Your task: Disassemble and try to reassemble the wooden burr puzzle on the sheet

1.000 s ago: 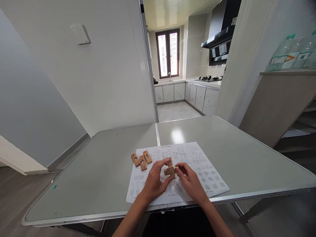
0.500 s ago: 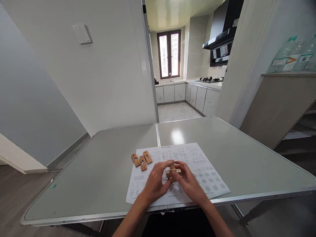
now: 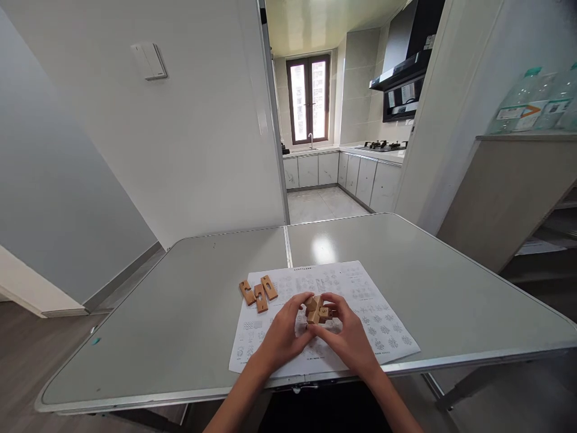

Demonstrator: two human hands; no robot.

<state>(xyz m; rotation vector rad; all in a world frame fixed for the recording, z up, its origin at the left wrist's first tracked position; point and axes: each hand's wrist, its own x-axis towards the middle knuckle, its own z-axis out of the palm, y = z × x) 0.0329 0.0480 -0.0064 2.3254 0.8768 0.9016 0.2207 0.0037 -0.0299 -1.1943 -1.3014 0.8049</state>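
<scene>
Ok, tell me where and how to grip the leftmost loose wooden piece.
Probably pinch the leftmost piece by its far end, coming from the left: it lies flat, that end stands clear, and its near end crowds the middle piece.

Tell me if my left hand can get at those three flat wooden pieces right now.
Likely yes: the flat wooden pieces lie just beyond the left hand, with nothing standing between. But both hands are on the wooden block assembly, so the left would probably need to let go first.
</scene>
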